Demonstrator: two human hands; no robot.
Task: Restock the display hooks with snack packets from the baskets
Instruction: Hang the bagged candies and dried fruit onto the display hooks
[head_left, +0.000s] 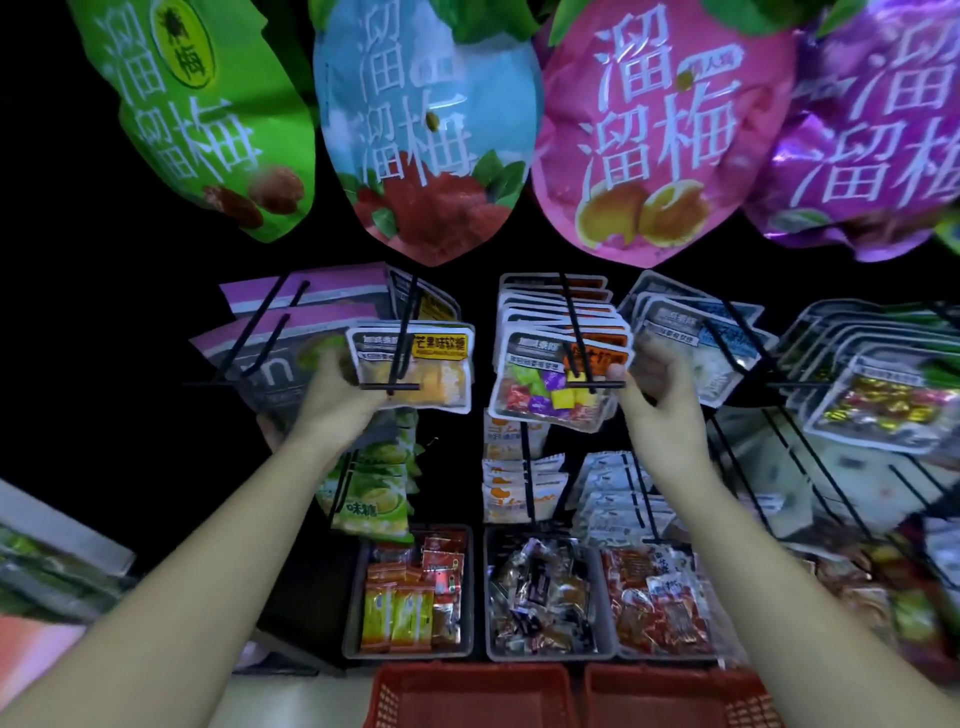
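Observation:
My left hand (340, 395) grips the left edge of a mango candy packet (415, 366) with a yellow label, which hangs at the front of a black display hook (402, 332). My right hand (657, 387) pinches the right edge of a mixed candy packet (556, 392) with an orange label, the front one of several on the neighbouring hook (576, 332). Two red baskets (467, 693) sit at the bottom edge, their insides barely in view.
Large plum snack bags (431, 130) hang overhead in green, blue, pink and purple. More packets fill hooks to the left (291, 332) and right (878, 384). Below are lower hooks with lime candy (374, 493) and grey bins (410, 592) of small snacks.

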